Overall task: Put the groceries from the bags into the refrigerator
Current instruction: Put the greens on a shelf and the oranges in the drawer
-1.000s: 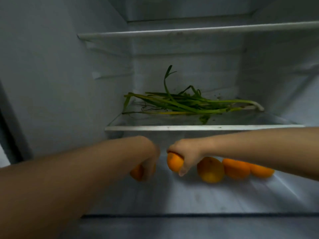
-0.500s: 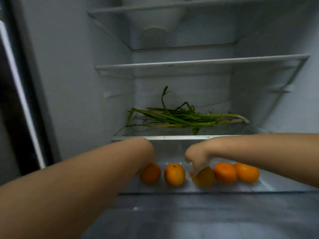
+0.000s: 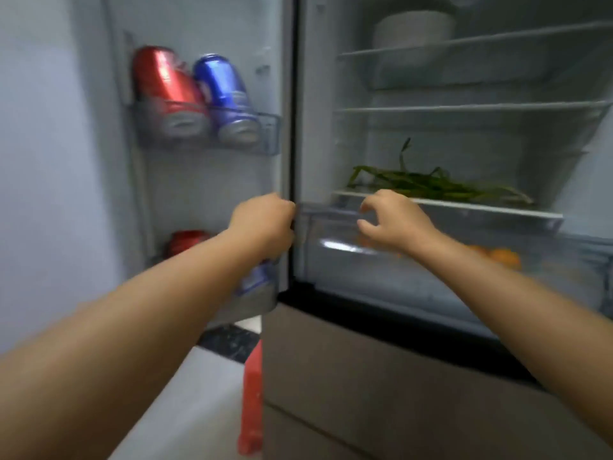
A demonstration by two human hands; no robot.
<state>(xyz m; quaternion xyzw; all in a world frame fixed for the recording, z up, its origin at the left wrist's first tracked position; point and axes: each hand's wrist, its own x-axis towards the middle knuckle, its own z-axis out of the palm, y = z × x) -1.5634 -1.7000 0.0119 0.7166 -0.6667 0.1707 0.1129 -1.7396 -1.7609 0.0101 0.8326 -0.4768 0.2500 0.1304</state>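
Observation:
Several oranges lie in the clear crisper drawer at the bottom of the open refrigerator, blurred behind its front wall. My left hand is curled at the drawer's left corner, beside the door edge, with its fingertips hidden. Over the drawer's front rim my right hand hovers empty, fingers loosely bent and thumb spread. Green onions lie on the glass shelf just above the drawer.
The open door on the left holds a red can and a blue can in its upper bin, with more cans below. A white bowl sits on the top shelf. A red object stands on the floor by the grey lower compartment.
Both hands have come out of the drawer, leaving the oranges inside. The view has pulled back and swung left, so the door bins and the drawer front now show.

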